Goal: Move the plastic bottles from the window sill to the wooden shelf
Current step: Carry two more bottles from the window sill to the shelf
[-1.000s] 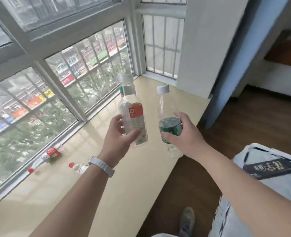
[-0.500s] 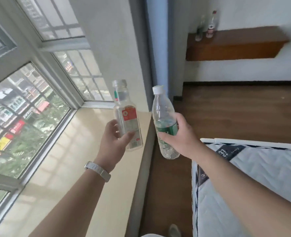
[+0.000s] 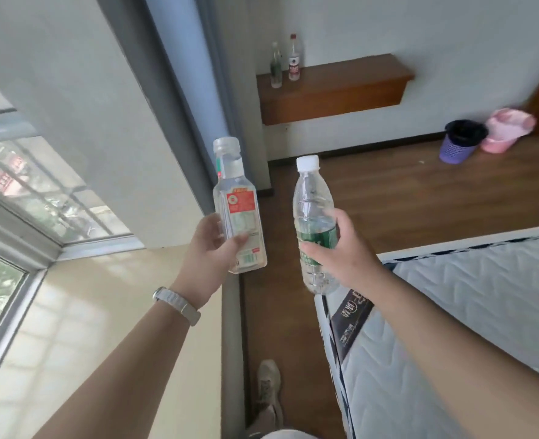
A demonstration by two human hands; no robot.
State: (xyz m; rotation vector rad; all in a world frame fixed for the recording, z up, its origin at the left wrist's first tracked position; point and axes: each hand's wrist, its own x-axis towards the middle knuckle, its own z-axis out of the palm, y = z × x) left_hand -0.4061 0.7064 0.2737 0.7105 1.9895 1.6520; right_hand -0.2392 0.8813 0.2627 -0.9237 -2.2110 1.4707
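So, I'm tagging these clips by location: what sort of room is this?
Most likely a bedroom in a flat. A bare quilted mattress lies close to a wide window sill, a wooden shelf hangs on the wall, and a small bin stands below it.

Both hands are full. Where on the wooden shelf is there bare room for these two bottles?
The wooden shelf is bare from the red-capped bottle right to its far end. Its left end is crowded: that bottle and a clear bottle stand close together by the corner.
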